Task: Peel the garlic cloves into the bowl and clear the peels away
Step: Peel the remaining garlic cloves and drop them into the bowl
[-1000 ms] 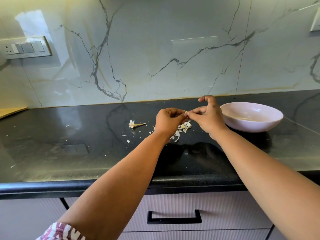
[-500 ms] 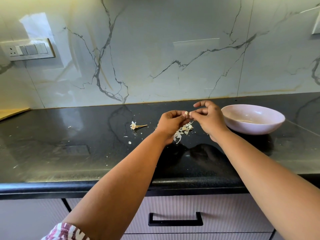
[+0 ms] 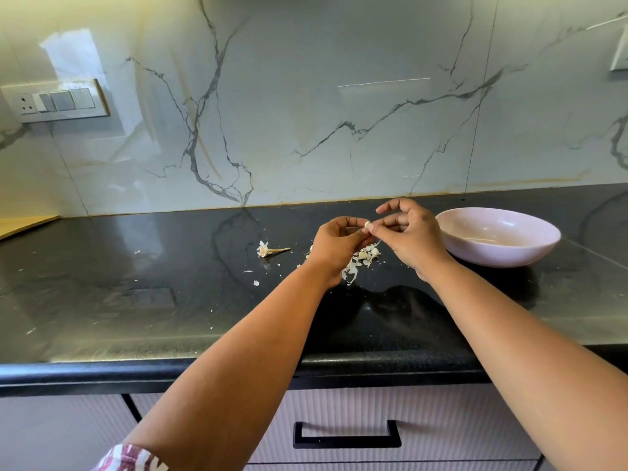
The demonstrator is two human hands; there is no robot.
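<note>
Since the earlier frames, both hands have stayed raised above the peel pile with only a small shift; the right index finger has lifted slightly clear of the pinch, and the clove remains between the two hands. Largest first: the counter [image 3: 136, 300] is a dark polished slab backed by a marble-pattern wall. The bowl [image 3: 452, 220] sits on the counter just beside the right hand, on its right; its interior appears to hold little or nothing, though small contents cannot be ruled out from this angle. The left hand [image 3: 336, 244] holds the garlic clove [image 3: 367, 224] with curled fingers [image 3: 350, 222], thumb and fingertips pinching it at the top. The right hand [image 3: 413, 232] meets it from the right, thumb and one finger pinching at the clove or its skin; which of the two cannot be told. The peel pile [image 3: 360, 261] lies on the counter directly below the hands and appears to include a few unpeeled cloves. The garlic stem [image 3: 272, 249], with its dry root plate, lies apart to the left, and loose flakes [image 3: 255, 283] are scattered around it. Task status, as a judgement: peeling is in progress on one clove; transfer of cloves to the bowl is mostly outstanding, and peel clearance has not started.
</note>
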